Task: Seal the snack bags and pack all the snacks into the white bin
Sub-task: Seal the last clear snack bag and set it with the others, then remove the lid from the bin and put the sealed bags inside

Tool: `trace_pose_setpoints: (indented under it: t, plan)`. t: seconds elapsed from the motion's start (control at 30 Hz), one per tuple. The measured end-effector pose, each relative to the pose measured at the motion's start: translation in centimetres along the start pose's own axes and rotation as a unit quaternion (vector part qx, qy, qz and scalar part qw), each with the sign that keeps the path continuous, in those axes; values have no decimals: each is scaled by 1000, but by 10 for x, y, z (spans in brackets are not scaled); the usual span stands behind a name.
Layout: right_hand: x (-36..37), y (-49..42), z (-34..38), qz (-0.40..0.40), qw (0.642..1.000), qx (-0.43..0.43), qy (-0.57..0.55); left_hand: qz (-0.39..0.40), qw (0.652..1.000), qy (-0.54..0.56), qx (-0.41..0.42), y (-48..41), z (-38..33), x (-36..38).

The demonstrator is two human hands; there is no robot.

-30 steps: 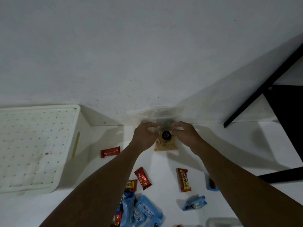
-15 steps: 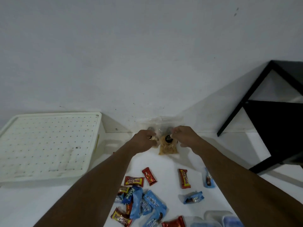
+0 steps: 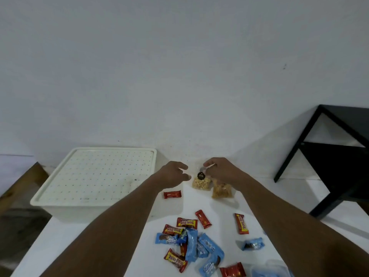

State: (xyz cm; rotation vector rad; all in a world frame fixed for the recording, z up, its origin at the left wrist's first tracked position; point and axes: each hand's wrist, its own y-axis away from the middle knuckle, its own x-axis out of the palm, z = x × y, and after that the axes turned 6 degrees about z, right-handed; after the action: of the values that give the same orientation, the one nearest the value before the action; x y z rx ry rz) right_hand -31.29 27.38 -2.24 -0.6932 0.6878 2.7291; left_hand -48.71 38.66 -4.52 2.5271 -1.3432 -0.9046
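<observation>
Nearest us on the white table (image 3: 65,236), red wrappers reading "beng-beng" (image 3: 186,222) lie among blue packets (image 3: 191,244), pointing every way. Further out at twelve o'clock, the right hand (image 3: 221,169) pinches the top of a clear snack bag (image 3: 201,181), upright, black round label unreadable. Left hand (image 3: 172,173) hovers half-open beside it, empty. At ten o'clock sits the white bin (image 3: 95,176), lidded.
</observation>
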Motion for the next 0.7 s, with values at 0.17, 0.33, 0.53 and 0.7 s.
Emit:
trace_pose_setpoints:
  t: [0.17,0.33,0.53,0.7]
  plan:
    - [29,1,22,23,1000,-9,9,-31,999,-13,-7,27,16,-24]
    - [62,-7,47,71,996,-41,23,-115,993,-1,-33,57,44,-50]
    - [118,-33,78,70,993,-96,26,-218,974,-6,-52,106,94,-88]
    - [178,-45,89,52,989,-122,67,-282,954,-6,-101,142,153,-134]
